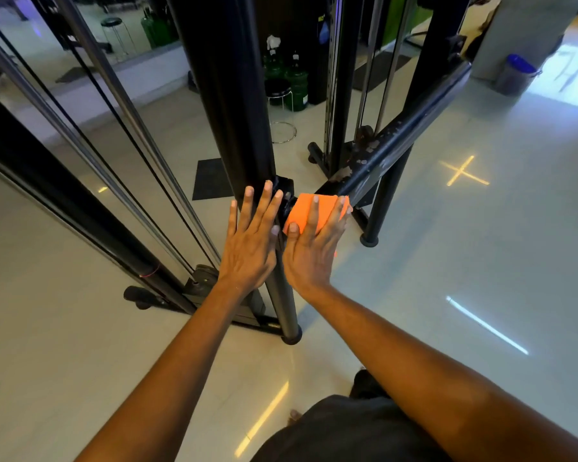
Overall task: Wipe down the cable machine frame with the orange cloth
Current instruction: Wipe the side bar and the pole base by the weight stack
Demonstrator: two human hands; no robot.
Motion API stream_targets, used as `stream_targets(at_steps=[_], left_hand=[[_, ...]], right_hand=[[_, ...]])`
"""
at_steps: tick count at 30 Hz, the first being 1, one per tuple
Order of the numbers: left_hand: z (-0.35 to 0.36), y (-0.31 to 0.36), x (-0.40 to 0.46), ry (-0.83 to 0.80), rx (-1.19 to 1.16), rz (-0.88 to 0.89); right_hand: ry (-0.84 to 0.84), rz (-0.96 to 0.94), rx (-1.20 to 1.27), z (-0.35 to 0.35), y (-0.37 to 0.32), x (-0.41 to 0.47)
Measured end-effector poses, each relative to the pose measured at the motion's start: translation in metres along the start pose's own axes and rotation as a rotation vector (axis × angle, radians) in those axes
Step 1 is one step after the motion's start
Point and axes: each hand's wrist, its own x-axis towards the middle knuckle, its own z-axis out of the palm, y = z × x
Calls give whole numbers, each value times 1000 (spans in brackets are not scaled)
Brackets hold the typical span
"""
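Observation:
The black cable machine frame [227, 95] rises as a thick upright post in the middle of the view. A crossbar [411, 128] with chipped paint runs from its joint up to the right. My left hand [251, 241] lies flat on the post just below the joint, fingers straight and spread. My right hand [311, 248] presses the folded orange cloth [302, 211] with straight fingers against the near end of the crossbar, right beside the joint. Most of the cloth sits under my fingers.
Steel guide rods and cables [114, 135] slant down at the left to a base foot [141, 296]. A second upright [339, 95] stands behind. Green bottles [296, 83], a stool [277, 90], a floor mat [211, 178] and a blue-lidded bin [516, 75] lie beyond. Glossy tiled floor surrounds.

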Motion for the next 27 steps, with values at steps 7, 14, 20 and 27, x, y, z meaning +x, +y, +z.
stream_targets(at_steps=[7,14,20,27], left_hand=[[4,3,1,42,-49,-5],[9,2,2,68,-110,-8],[8,3,2,73,-143,-6],[9,12,2,68,-176,-63]], right_hand=[[-126,-546,-298,-36,85,34],[-33,-78,1,-6,14,7],[-165,-607,-259,-41,93,39],[-80,-199,10,-22,31,20]])
